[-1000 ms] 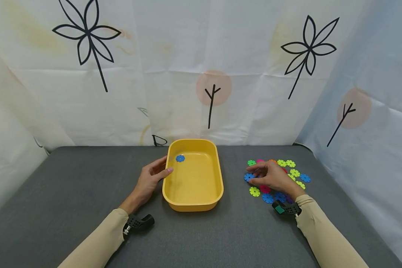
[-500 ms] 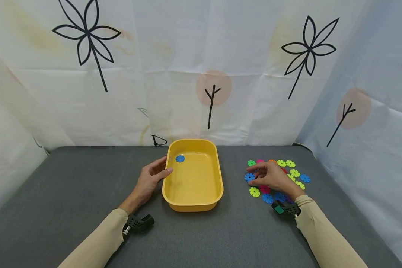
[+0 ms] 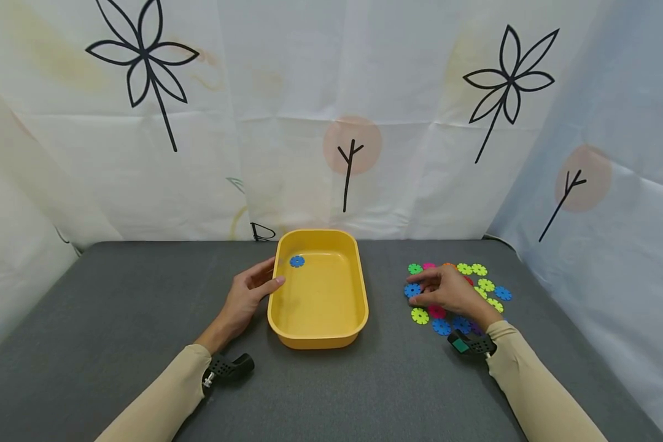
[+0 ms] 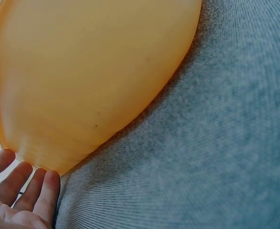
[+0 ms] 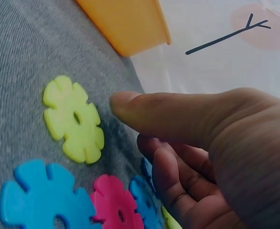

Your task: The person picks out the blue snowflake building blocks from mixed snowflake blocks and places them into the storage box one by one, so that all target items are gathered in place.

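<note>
My left hand (image 3: 245, 301) grips the left side of a yellow plastic bin (image 3: 320, 337), thumb over the rim. In the left wrist view its fingers (image 4: 49, 191) touch the bin's outer wall. One blue notched flower disc (image 3: 297, 261) lies inside, towards the back left. To the right, my right hand (image 3: 453, 294) is over a group of colourful flower discs. A blue flower disc (image 3: 412, 290) is between its thumb and index finger, pinched at the edges. The right wrist view hides that disc behind the thumb (image 5: 154, 107).
Around the right hand lie several flat discs: a lime disc (image 3: 420, 316), a pink disc (image 3: 437, 312), a blue disc (image 3: 442, 327), a green disc (image 3: 415, 269) and others partly hidden. The grey tabletop (image 3: 320, 393) ends at a printed white curtain (image 3: 287, 172).
The blue disc at my right fingertips has shifted slightly up in the head view, towards the index finger. My left hand and the bin have not visibly moved.
</note>
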`<action>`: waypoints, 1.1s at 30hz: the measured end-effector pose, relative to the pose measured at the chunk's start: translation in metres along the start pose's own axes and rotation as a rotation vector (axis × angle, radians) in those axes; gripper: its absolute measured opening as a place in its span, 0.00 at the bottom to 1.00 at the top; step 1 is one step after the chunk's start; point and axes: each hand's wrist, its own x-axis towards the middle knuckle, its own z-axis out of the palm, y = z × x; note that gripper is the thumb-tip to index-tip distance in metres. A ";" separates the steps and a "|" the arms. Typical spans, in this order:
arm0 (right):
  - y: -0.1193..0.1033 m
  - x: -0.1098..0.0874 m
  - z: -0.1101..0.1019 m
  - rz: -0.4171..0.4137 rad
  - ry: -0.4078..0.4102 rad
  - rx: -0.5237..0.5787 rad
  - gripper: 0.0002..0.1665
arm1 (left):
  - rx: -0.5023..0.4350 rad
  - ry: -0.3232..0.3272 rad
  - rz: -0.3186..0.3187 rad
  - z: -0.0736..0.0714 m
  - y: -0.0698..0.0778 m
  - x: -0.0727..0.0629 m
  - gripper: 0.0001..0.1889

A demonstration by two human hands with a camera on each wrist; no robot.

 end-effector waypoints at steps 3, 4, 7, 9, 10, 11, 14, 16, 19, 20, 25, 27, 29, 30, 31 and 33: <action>-0.001 -0.001 0.000 0.003 0.022 0.053 0.27 | 0.001 0.000 -0.004 0.000 0.000 0.000 0.32; -0.001 -0.001 0.000 0.002 0.030 0.071 0.26 | 0.000 0.000 -0.004 0.000 0.000 -0.001 0.32; -0.003 -0.001 -0.001 -0.009 0.048 0.114 0.26 | -0.001 0.000 -0.002 0.000 -0.001 -0.001 0.32; -0.005 -0.001 -0.002 -0.013 0.061 0.128 0.26 | -0.002 -0.001 0.000 0.000 -0.001 -0.001 0.32; -0.006 -0.001 -0.002 -0.010 0.068 0.135 0.26 | -0.003 0.000 0.003 0.000 -0.001 -0.001 0.32; -0.006 0.000 -0.002 -0.004 0.074 0.143 0.27 | -0.003 0.000 0.005 0.000 -0.001 -0.001 0.32; -0.011 0.003 -0.003 0.012 0.088 0.171 0.29 | -0.003 0.004 0.009 0.000 0.000 0.000 0.32; -0.014 0.005 -0.004 0.020 0.094 0.183 0.30 | -0.002 0.009 0.009 0.001 0.000 0.000 0.32; -0.022 0.010 -0.004 0.018 0.106 0.189 0.30 | 0.002 0.012 0.008 0.001 0.000 0.001 0.32; -0.025 0.012 -0.004 0.015 0.110 0.188 0.29 | 0.003 0.011 0.008 0.001 0.000 0.001 0.32; -0.041 0.022 -0.004 -0.013 0.115 0.196 0.29 | 0.006 0.008 0.015 0.000 -0.001 0.001 0.32; -0.047 0.028 -0.003 -0.020 0.114 0.219 0.30 | 0.009 0.008 0.018 0.000 -0.002 0.002 0.32; -0.054 0.033 -0.002 -0.026 0.112 0.252 0.30 | 0.012 0.008 0.020 0.000 -0.002 0.002 0.32; -0.058 0.036 -0.001 -0.027 0.110 0.275 0.29 | 0.013 0.008 0.021 0.000 -0.002 0.002 0.32; -0.061 0.039 0.000 -0.034 0.106 0.297 0.29 | 0.012 0.008 0.022 0.000 -0.002 0.002 0.32; -0.067 0.045 0.002 -0.038 0.098 0.335 0.29 | 0.011 0.009 0.020 0.000 -0.002 0.002 0.32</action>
